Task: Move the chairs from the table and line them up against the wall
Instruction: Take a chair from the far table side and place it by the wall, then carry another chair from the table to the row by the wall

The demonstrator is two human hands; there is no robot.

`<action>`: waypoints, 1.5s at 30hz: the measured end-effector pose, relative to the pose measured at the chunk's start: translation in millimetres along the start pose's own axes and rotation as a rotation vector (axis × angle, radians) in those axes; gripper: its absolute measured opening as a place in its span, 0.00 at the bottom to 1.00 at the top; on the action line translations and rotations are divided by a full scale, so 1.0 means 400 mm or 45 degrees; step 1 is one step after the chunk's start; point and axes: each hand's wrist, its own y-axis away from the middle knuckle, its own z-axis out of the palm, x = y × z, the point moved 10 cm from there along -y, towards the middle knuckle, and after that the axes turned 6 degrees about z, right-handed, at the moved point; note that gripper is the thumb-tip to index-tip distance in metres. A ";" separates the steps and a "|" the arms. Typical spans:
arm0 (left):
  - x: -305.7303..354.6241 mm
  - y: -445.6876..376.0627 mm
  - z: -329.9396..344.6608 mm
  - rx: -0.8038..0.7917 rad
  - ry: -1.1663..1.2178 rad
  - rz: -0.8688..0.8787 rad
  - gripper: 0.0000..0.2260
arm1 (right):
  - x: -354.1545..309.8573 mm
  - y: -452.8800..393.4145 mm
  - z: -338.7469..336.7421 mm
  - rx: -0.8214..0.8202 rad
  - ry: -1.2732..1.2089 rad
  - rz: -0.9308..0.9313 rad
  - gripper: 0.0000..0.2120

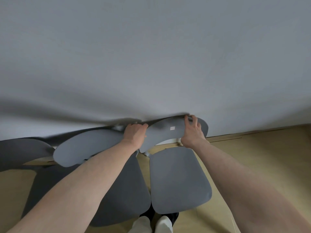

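A grey chair stands right in front of me with its seat (180, 180) facing me and its curved backrest (168, 132) against the pale wall (151, 56). My left hand (134, 134) grips the backrest's left end and my right hand (193, 132) grips its top edge toward the right. A second grey chair stands close on the left, its seat (124, 190) partly under my left forearm and its backrest (87, 148) also at the wall. A third, darker chair back (21, 152) shows at the far left.
Light wood floor (260, 157) stretches open to the right of the chairs. A white skirting (168, 141) runs along the wall's foot. My feet in white socks (151, 224) stand just before the two seats.
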 end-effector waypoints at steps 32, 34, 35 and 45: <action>0.872 0.273 -0.189 -0.293 -0.073 0.858 0.37 | 0.754 0.851 -0.012 0.018 -0.543 0.935 0.42; 0.987 0.302 -0.183 -0.317 -0.104 0.942 0.39 | 0.835 0.920 0.007 0.039 -0.609 1.007 0.42; 1.049 0.317 -0.181 -0.321 -0.121 0.983 0.40 | 0.875 0.953 0.019 0.051 -0.650 1.036 0.42; 1.623 0.487 -0.158 -0.384 -0.273 1.311 0.39 | 1.272 1.233 0.122 0.181 -0.978 1.364 0.38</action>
